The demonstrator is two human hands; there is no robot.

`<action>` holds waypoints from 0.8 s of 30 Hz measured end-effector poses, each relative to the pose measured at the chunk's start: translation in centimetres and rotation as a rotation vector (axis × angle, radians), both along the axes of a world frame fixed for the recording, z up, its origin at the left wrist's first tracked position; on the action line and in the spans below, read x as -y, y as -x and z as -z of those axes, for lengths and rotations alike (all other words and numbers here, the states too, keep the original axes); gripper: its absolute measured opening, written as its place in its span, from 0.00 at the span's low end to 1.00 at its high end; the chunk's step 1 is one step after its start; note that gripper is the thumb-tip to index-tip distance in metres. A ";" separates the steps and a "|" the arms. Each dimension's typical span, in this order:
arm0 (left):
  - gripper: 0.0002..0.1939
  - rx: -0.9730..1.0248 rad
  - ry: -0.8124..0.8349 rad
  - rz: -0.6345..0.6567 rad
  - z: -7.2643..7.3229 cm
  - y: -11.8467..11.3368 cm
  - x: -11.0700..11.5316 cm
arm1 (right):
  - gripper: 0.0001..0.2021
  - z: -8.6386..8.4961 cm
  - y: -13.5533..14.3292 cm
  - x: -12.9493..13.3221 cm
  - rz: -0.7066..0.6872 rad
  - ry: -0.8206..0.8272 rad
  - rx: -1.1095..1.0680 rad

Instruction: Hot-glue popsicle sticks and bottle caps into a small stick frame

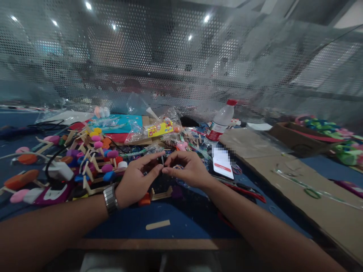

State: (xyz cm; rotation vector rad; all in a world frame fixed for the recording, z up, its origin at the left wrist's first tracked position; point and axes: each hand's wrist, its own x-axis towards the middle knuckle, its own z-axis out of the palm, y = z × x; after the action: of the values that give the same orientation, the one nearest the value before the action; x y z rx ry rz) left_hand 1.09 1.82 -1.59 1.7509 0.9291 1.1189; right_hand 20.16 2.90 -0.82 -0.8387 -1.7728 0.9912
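My left hand [138, 182], with a metal watch [110, 199] on its wrist, is closed in a pinch above the blue table [193, 223]. Facing it, my right hand [188, 169] pinches too, and the fingertips of both nearly meet. A small thin greyish piece [162, 160] shows between them; what it is cannot be made out. Below the hands lies a small frame of wooden sticks [161, 195], with an orange piece [145, 199] at its left end. A single flat wooden stick [158, 224] rests nearer the front edge.
Colourful foam pieces and stick frames [93, 166] crowd the left. Behind are a yellow packet [160, 129] and a bottle [219, 122]. A phone [222, 162] lies right of my hands, beside cardboard [263, 170]. An open box [306, 139] stands farther right.
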 end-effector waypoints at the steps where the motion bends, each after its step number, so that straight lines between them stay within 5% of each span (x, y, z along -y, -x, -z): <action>1: 0.22 0.000 0.000 0.000 0.0 0.0 0.0 | 0.13 0.0 0.0 0.0 -0.002 -0.010 0.003; 24: 0.23 0.011 0.000 0.003 -0.2 0.1 0.3 | 0.17 0.0 0.1 -0.2 0.017 0.017 -0.021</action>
State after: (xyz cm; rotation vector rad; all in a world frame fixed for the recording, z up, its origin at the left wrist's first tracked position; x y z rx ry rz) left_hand 1.01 1.56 -1.43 1.7441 0.9198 1.1259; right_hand 20.01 3.05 -0.78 -0.8496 -1.7385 1.0016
